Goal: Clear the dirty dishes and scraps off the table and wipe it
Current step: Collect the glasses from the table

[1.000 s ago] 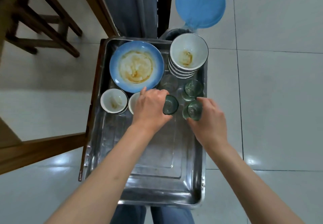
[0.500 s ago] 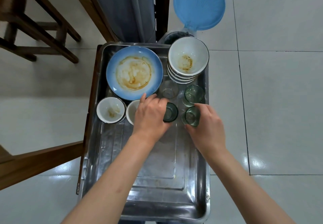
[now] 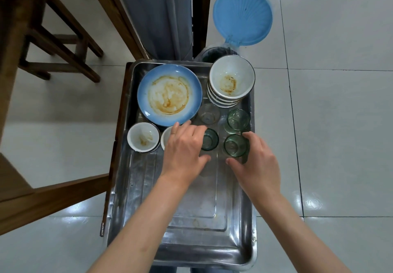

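Two green glasses now stand upright on the metal tray (image 3: 187, 219), where half a second ago both were just coming level and a second ago they were tipped in the person's fingers. The left hand (image 3: 182, 151) has its fingers curled round the small green glass (image 3: 209, 139), thumb below it and fingertips over the far side. The right hand (image 3: 254, 164) is curved round the larger green glass (image 3: 235, 145), thumb at the near side, fingers along the right; it looks set down but not yet let go.

Beyond them stand another green glass (image 3: 237, 120) and a clear glass (image 3: 209, 114). A blue plate (image 3: 169, 95) smeared with brown sauce fills the far left of the tray, and a stack of white bowls (image 3: 231, 81) sits at the far right. A small white bowl (image 3: 143, 137) is near the left wall, and the rim of a second one (image 3: 167, 137) shows just beside the left hand, mostly covered by it.

A blue bin lid (image 3: 242, 15) stands open behind the tray, and wooden furniture (image 3: 53, 38) is off to the left.

From this I would say the dishes are gathered and the glasses are the last to be placed. The table itself is not in sight, so whether scraps remain there I cannot tell; the wiping seems yet to come.
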Motion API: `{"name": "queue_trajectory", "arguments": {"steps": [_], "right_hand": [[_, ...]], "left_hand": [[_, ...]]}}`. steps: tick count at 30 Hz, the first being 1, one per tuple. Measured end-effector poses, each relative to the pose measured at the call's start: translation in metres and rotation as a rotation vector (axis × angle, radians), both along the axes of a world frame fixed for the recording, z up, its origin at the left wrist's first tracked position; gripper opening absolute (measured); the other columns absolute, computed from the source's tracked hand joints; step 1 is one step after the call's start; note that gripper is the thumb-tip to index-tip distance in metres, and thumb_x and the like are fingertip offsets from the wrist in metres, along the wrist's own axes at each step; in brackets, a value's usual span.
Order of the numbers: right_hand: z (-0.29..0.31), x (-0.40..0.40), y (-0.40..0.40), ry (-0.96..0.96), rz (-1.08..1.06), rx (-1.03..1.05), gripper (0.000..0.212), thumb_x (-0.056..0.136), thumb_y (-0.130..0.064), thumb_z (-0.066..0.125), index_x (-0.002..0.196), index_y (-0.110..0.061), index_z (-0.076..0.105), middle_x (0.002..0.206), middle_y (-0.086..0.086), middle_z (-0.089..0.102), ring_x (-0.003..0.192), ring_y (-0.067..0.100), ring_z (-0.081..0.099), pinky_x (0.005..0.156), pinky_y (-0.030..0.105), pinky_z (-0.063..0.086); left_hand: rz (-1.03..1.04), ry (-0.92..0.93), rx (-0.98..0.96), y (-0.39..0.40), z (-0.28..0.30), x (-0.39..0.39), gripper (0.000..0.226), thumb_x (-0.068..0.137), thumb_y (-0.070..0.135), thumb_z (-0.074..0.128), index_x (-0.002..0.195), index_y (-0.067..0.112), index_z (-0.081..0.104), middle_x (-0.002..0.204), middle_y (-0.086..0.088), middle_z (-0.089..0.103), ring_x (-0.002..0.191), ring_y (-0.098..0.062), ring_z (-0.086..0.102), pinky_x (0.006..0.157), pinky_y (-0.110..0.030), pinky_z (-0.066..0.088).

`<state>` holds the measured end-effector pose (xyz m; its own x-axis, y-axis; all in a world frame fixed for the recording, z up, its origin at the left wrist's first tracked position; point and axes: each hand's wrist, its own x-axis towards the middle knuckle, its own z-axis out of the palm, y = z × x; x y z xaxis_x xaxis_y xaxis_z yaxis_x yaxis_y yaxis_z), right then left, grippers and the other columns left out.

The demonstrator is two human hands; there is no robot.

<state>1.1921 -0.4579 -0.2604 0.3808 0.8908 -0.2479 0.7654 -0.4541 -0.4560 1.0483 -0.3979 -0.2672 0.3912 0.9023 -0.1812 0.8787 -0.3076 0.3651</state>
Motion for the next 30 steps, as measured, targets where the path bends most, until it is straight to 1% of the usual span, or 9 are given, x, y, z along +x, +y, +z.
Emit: {"name": "queue_trajectory", "arguments": {"steps": [3,6,8,11,15,20,24,26,30], "right_hand": [[0.028,-0.005,-0.009,-0.050,0.017,0.021,0.062,0.069,-0.023,0.080,0.123,-0.015,0.051,0.125,0.003,0.057,0.113,0.026,0.054,0.078,0.031,0.045],[0.064,-0.017,-0.016,-0.033,0.020,0.076,0.065,0.070,-0.024,0.080,0.127,-0.014,0.051,0.126,0.004,0.058,0.114,0.025,0.054,0.085,0.031,0.043],[0.090,-0.029,-0.021,-0.015,0.012,0.124,0.063,0.073,-0.025,0.078,0.128,-0.012,0.050,0.125,0.005,0.059,0.113,0.025,0.055,0.087,0.029,0.042],[0.131,-0.050,-0.032,0.008,-0.010,0.187,0.062,0.076,-0.027,0.076,0.129,-0.011,0.049,0.124,0.005,0.059,0.112,0.024,0.056,0.089,0.023,0.038],[0.186,-0.086,-0.050,0.021,-0.034,0.237,0.068,0.074,-0.029,0.077,0.132,-0.011,0.047,0.125,0.004,0.059,0.113,0.021,0.055,0.090,0.018,0.035],[0.252,-0.140,-0.088,0.041,-0.006,0.251,0.080,0.072,-0.036,0.077,0.139,-0.014,0.039,0.134,0.001,0.053,0.121,0.018,0.050,0.097,0.024,0.037],[0.297,-0.176,-0.122,0.098,0.041,0.207,0.087,0.071,-0.041,0.076,0.143,-0.017,0.033,0.141,0.000,0.047,0.128,0.016,0.044,0.103,0.028,0.034],[0.318,-0.193,-0.140,0.109,0.062,0.203,0.088,0.072,-0.041,0.076,0.144,-0.018,0.031,0.143,-0.001,0.044,0.129,0.016,0.041,0.104,0.028,0.033],[0.345,-0.222,-0.177,0.120,0.117,0.210,0.087,0.074,-0.040,0.074,0.145,-0.020,0.028,0.144,-0.002,0.042,0.131,0.014,0.039,0.100,0.021,0.028]], "left_hand": [[0.016,-0.020,0.004,-0.012,0.022,-0.010,0.070,0.061,0.035,0.085,0.121,0.012,0.058,0.115,-0.004,0.063,0.122,-0.025,0.049,0.110,-0.033,0.019],[0.034,-0.066,0.001,-0.024,0.054,-0.025,0.068,0.066,0.039,0.080,0.124,0.014,0.056,0.121,-0.003,0.060,0.123,-0.021,0.047,0.110,-0.030,0.017],[0.050,-0.107,-0.003,-0.031,0.080,-0.038,0.067,0.070,0.041,0.077,0.128,0.016,0.053,0.124,-0.002,0.058,0.123,-0.020,0.047,0.109,-0.032,0.022],[0.070,-0.183,0.007,-0.036,0.125,-0.062,0.067,0.072,0.042,0.076,0.129,0.018,0.052,0.122,0.000,0.059,0.115,-0.021,0.050,0.099,-0.031,0.035],[0.010,-0.233,0.038,-0.047,0.190,-0.099,0.073,0.071,0.041,0.077,0.133,0.016,0.048,0.128,-0.001,0.057,0.120,-0.021,0.049,0.105,-0.033,0.030],[-0.035,-0.242,0.038,-0.075,0.266,-0.155,0.079,0.072,0.046,0.074,0.139,0.022,0.040,0.134,0.002,0.053,0.122,-0.019,0.048,0.103,-0.036,0.039],[-0.036,-0.289,0.003,-0.109,0.312,-0.205,0.084,0.071,0.041,0.077,0.142,0.021,0.037,0.141,0.002,0.048,0.129,-0.014,0.042,0.102,-0.024,0.030],[-0.019,-0.303,-0.009,-0.130,0.332,-0.226,0.086,0.071,0.040,0.077,0.143,0.020,0.035,0.142,0.002,0.046,0.131,-0.013,0.040,0.102,-0.025,0.030],[0.043,-0.334,0.006,-0.174,0.358,-0.262,0.085,0.072,0.036,0.079,0.143,0.019,0.036,0.142,0.002,0.046,0.131,-0.012,0.040,0.103,-0.023,0.029]]}}
